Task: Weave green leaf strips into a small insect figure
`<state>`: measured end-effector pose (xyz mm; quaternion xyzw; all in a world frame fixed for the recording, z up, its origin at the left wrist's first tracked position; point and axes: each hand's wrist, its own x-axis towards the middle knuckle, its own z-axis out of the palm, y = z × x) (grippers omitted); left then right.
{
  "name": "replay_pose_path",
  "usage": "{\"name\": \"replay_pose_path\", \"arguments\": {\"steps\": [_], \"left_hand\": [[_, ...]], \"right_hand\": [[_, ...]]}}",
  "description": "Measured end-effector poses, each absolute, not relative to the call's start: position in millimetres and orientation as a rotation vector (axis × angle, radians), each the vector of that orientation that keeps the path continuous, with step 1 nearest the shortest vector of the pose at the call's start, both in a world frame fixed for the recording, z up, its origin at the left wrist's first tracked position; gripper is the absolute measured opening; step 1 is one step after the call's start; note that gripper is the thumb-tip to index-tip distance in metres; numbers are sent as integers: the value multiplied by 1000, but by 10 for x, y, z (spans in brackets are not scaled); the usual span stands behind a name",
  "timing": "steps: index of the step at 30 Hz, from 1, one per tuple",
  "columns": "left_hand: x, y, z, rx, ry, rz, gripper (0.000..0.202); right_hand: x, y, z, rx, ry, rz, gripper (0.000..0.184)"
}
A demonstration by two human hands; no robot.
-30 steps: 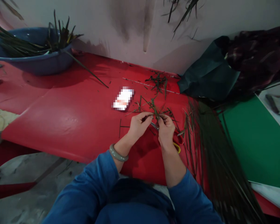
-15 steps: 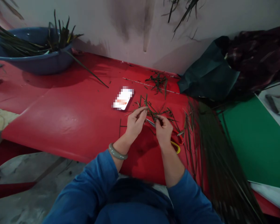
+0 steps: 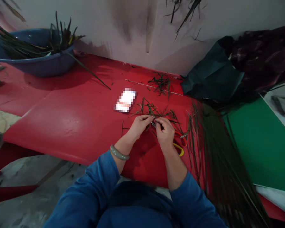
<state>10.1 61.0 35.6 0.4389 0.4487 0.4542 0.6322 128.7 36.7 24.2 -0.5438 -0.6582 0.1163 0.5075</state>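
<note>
My left hand [image 3: 140, 125] and my right hand [image 3: 164, 131] meet over the red table [image 3: 68, 117], fingertips pinched together on a thin green leaf strip [image 3: 154, 119]. Both hands are closed on it. A grey-green bangle [image 3: 118, 153] circles my left wrist. Under my right hand lie scissors with a red and a yellow handle [image 3: 179, 146]. Cut leaf scraps [image 3: 154, 109] are scattered just beyond my fingers.
A blue basin [image 3: 35, 53] full of long leaves stands at the far left. A blurred-out phone [image 3: 125, 100] lies behind my hands. A long bundle of leaves [image 3: 218, 158] runs along the right, beside a green board [image 3: 261, 145] and dark cloth [image 3: 213, 76].
My hands have dropped lower toward the table and come closer together, fingertips now touching on the strip. Nothing else has moved.
</note>
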Motion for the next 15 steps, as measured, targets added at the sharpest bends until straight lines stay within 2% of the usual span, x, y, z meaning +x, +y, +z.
{"name": "replay_pose_path", "arguments": {"steps": [5,11,15], "left_hand": [[75,638,323,820,963,1079,18],[38,667,268,781,994,1055,18],[49,665,296,813,1003,1078,14]], "right_hand": [[1281,365,226,-1278,-1679,322,20],[1260,350,241,-1255,-1756,411,18],[1281,348,275,-1275,-1620,429,14]]}}
